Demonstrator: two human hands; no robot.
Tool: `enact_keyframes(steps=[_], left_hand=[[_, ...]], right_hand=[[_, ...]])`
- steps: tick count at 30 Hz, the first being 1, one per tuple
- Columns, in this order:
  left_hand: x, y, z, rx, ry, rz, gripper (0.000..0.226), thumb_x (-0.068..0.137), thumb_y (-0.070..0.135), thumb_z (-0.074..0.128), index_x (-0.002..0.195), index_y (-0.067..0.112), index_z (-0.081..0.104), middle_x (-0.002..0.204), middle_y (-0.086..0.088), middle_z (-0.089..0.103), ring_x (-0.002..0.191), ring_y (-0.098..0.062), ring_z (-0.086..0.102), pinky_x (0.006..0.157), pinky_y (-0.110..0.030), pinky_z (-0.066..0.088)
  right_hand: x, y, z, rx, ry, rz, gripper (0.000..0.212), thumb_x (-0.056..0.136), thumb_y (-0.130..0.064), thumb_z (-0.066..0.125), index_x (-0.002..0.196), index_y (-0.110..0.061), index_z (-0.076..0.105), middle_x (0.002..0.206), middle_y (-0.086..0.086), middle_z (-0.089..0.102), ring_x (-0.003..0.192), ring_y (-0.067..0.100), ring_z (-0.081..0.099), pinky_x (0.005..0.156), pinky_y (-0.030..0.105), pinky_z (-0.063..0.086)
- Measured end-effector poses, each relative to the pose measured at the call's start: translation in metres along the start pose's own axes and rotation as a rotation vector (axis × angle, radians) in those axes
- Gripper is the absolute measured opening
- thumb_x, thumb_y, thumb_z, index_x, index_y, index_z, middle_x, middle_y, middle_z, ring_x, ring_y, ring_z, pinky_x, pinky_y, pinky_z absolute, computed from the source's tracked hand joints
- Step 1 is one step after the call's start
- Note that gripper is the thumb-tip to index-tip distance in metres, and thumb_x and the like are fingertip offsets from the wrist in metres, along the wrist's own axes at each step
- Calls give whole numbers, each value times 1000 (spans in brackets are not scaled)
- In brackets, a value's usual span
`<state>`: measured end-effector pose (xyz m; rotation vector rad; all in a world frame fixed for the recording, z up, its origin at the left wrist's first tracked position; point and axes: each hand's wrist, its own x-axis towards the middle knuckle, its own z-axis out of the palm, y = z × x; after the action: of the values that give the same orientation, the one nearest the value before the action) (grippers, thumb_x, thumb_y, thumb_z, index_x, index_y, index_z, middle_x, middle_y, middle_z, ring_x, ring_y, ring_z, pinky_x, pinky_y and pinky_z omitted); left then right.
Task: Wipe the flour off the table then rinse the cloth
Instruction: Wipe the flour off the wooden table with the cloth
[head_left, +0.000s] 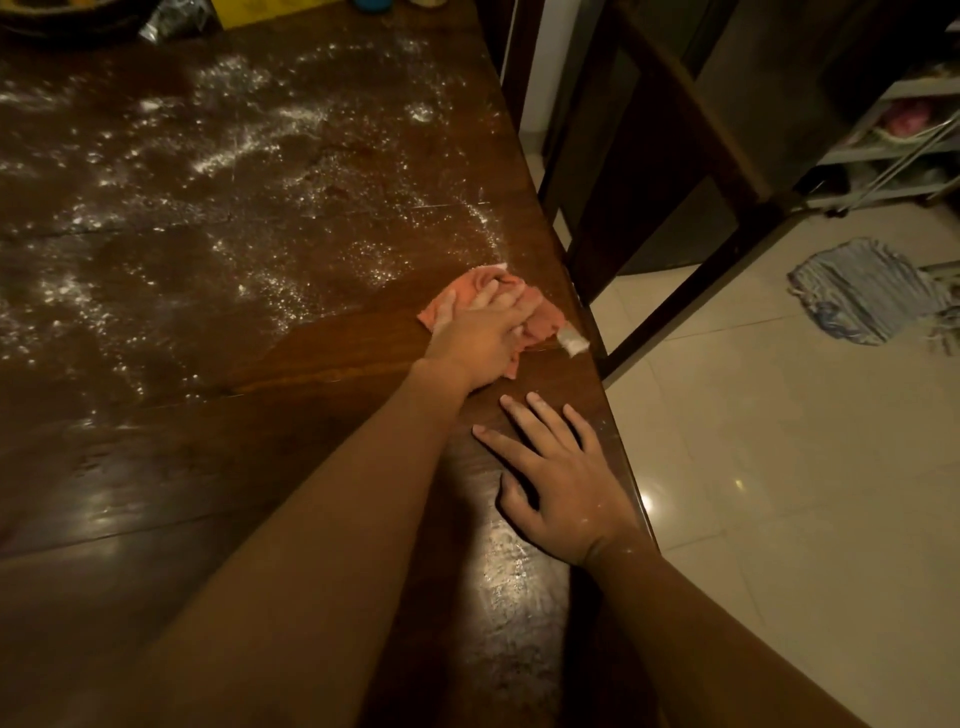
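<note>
Your left hand (480, 335) lies flat on a crumpled orange cloth (540, 317), palm pressing it onto the dark wooden surface (218, 467) close to its right edge. The fingers curl lightly over the folds, a pressing grip more than a pinch. A small white clump (573, 343), probably gathered flour, sits just beside the cloth at the edge. Your right hand (556, 478) rests nearer to you, fingers spread and empty, bracing on the wood.

Flour (228, 156) is scattered across most of the far and left part of the surface in streaks and specks; the strip around the cloth looks clean. So the wiping appears to be at an early stage.

To do it well, keep the palm flat and the pressure even, and sweep in overlapping strokes from the far side towards one spot. Fold the cloth inward to trap the powder, so it does not fall over the edge onto the pale tiled floor (779, 467).

No brand, label or writing can be read anywhere; the objects at the far end are too dark and cropped to tell.
</note>
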<state>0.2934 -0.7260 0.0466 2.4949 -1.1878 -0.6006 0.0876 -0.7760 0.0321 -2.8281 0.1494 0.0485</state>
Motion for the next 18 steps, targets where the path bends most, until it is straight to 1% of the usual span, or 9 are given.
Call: enact_keyframes(steps=[2, 4, 6, 8, 10, 11, 12, 15, 18], left_hand=[[12, 24, 8, 87, 19, -48, 51, 106, 29, 26, 155, 39, 12, 165, 11, 2, 151, -21, -8, 115, -62, -9], [20, 42, 11, 127, -6, -5, 52, 106, 28, 27, 154, 39, 12, 165, 8, 0, 151, -25, -10, 114, -64, -8], [20, 41, 10, 118, -70, 98, 53, 105, 23, 31, 152, 42, 19, 165, 10, 3, 151, -20, -9, 116, -62, -9], [14, 26, 9, 35, -109, 206, 52, 103, 19, 35, 148, 45, 31, 163, 15, 11, 151, -11, -5, 119, -54, -11], [6, 8, 6, -84, -95, 224, 51, 102, 15, 40, 142, 46, 41, 159, 21, 20, 150, -4, 1, 119, -46, -13], [3, 3, 5, -119, -75, 194, 51, 102, 15, 41, 141, 46, 43, 158, 22, 22, 149, -3, 2, 119, -44, -13], [0, 1, 5, -126, -52, 149, 50, 102, 16, 40, 142, 47, 42, 158, 22, 22, 149, -3, 2, 118, -44, -13], [-2, 16, 13, -60, -11, 14, 50, 105, 22, 33, 147, 49, 29, 161, 21, 12, 150, -8, -5, 115, -50, -16], [-2, 40, 24, 13, -9, -46, 51, 106, 27, 27, 152, 45, 17, 164, 15, 2, 151, -17, -10, 114, -56, -15]], right_hand=[[0, 1, 2, 19, 9, -5, 55, 94, -40, 45, 148, -47, 36, 164, -8, 24, 154, 15, 8, 123, 50, 11], [0, 1, 3, 28, 15, -12, 54, 94, -39, 45, 147, -46, 38, 164, -8, 25, 154, 17, 9, 123, 50, 10], [0, 3, 3, 34, 8, -22, 53, 96, -40, 43, 148, -46, 35, 164, -8, 24, 155, 17, 7, 123, 51, 8], [0, 4, 2, 41, -19, -30, 55, 96, -42, 40, 150, -47, 31, 166, -7, 20, 155, 17, 3, 123, 50, 5], [0, 4, -1, 57, -43, -37, 57, 95, -43, 40, 151, -46, 30, 166, -5, 17, 155, 18, 2, 123, 49, 2], [0, 4, -2, 67, -38, -38, 58, 93, -42, 42, 150, -44, 33, 166, -4, 20, 154, 19, 6, 123, 49, 4], [-1, 4, -4, 72, -21, -36, 58, 91, -41, 45, 149, -42, 38, 163, -1, 26, 153, 21, 13, 122, 48, 10], [-5, 6, -5, 99, 32, -3, 56, 86, -39, 49, 141, -32, 52, 145, 5, 46, 139, 25, 37, 111, 45, 32], [-6, 8, -5, 186, 81, 18, 49, 86, -33, 52, 133, -26, 61, 132, 3, 55, 127, 22, 47, 102, 43, 42]])
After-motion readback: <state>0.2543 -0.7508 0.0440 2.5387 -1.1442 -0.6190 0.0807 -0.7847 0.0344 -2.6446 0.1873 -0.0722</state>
